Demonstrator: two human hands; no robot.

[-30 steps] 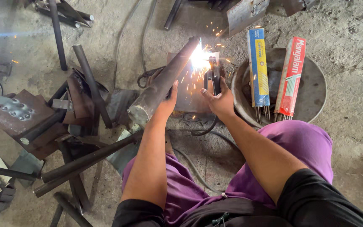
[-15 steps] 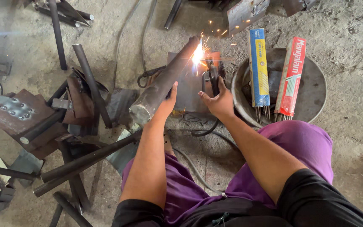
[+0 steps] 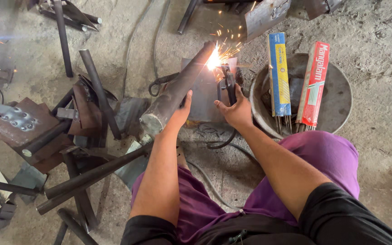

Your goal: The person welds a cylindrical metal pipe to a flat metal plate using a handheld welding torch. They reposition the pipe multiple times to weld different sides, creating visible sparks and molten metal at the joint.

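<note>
The left hand [image 3: 181, 109] is closed around the thick steel pipe [image 3: 178, 88], keeping it tilted on the flat plate [image 3: 205, 97] on the floor, while the right hand [image 3: 237, 109] grips the electrode holder [image 3: 229, 84] so the sparks [image 3: 214, 59] fall at the pipe's far end.

Metalworking workshop, probably a small welding yard: rough concrete floor [image 3: 377, 68] strewn with steel bars [image 3: 97, 93], rusted plate offcuts [image 3: 17, 122], cables [image 3: 214, 186]; welding sparks [image 3: 216, 59]; electrode packets [image 3: 278, 72] in a pan [image 3: 341, 95].
</note>
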